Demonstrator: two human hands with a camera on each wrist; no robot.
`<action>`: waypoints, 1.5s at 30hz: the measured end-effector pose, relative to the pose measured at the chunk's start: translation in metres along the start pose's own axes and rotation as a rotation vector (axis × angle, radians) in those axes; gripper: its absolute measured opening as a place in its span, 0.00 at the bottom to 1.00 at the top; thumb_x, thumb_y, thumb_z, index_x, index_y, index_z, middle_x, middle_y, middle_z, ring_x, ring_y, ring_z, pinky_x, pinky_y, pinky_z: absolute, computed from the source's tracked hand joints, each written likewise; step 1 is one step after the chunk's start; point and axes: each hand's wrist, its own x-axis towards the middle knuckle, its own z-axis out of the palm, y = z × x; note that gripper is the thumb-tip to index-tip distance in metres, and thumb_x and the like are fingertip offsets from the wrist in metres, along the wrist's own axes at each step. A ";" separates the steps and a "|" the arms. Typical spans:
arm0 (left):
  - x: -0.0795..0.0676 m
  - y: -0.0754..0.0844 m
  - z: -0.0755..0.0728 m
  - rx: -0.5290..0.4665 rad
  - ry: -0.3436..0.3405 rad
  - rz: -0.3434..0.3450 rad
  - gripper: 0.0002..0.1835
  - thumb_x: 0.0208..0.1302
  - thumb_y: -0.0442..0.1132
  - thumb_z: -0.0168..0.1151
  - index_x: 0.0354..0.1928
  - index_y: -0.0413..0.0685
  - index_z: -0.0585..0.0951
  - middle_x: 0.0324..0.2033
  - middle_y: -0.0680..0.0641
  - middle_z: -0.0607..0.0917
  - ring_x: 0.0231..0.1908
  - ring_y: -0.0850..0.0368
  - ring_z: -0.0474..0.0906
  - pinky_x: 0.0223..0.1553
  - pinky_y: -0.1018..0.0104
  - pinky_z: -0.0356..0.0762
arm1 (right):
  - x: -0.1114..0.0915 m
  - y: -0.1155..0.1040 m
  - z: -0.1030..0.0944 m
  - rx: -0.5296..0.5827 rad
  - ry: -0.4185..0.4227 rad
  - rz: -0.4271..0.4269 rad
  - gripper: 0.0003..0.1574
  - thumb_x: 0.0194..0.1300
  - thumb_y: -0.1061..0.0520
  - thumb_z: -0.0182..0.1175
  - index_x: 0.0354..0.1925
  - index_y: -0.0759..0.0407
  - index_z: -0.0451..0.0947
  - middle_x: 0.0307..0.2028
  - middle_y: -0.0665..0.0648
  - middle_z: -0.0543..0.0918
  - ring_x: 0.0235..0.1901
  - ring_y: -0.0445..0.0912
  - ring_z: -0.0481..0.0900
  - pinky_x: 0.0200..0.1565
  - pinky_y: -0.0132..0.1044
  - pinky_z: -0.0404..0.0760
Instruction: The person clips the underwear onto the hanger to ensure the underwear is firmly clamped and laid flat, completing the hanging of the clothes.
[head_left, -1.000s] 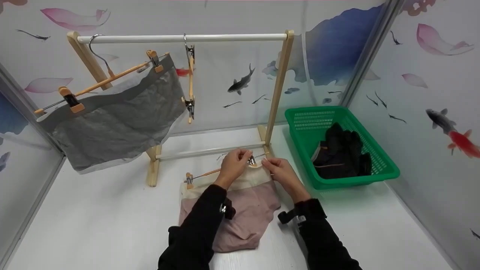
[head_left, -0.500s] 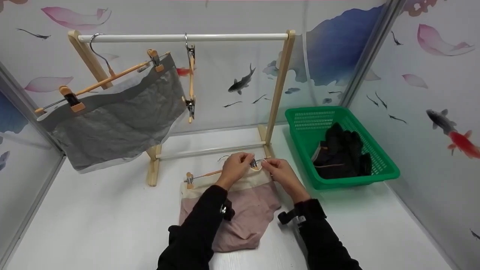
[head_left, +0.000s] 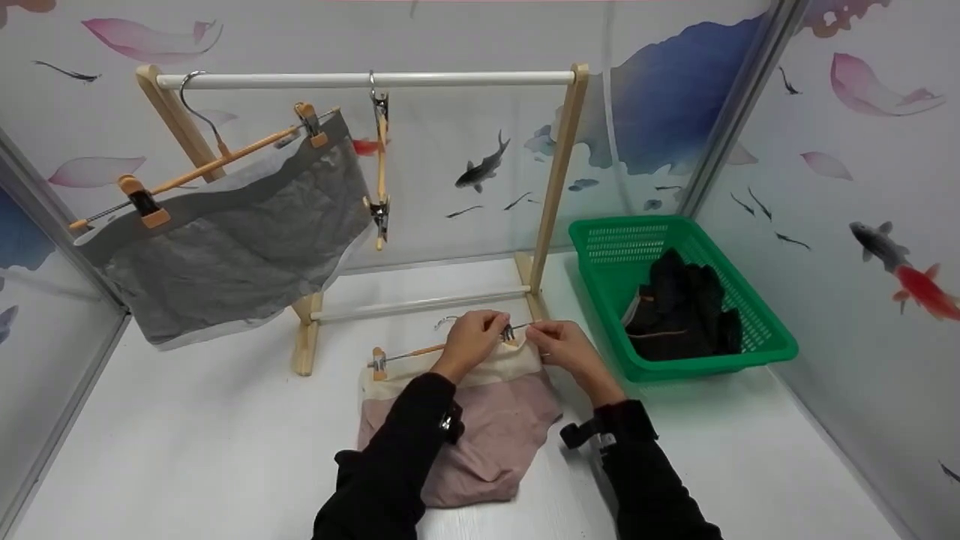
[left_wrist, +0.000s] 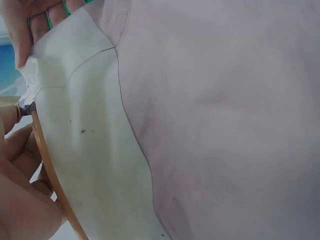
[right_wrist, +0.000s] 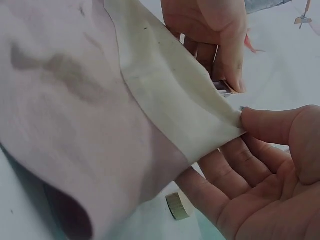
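Note:
Pink shorts with a cream waistband lie on the white table, waistband away from me. My left hand pinches the right-hand clip of a trouser hanger, at the waistband's edge. The hanger's other clip sits on the left end of the waistband. My right hand pinches the right corner of the waistband between thumb and fingers, drawn out in the right wrist view. My left fingers partly hide the clip in the head view.
A wooden rack with a white rail stands behind. Grey shorts hang clipped at its left, beside a bare clip hanger. A green basket holding dark clothing stands right. Printed walls enclose the table.
Both hands, with the hanger's right end and the waistband corner, have shifted slightly toward me. Both hands keep their hold.

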 end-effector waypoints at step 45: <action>-0.054 -0.038 -0.040 0.828 0.019 0.265 0.07 0.56 0.23 0.67 0.32 0.41 0.87 0.29 0.41 0.84 0.33 0.44 0.82 0.32 0.54 0.83 | -0.009 -0.005 0.018 -0.656 -0.430 -0.437 0.11 0.76 0.58 0.57 0.48 0.66 0.76 0.25 0.44 0.65 0.25 0.39 0.66 0.33 0.35 0.68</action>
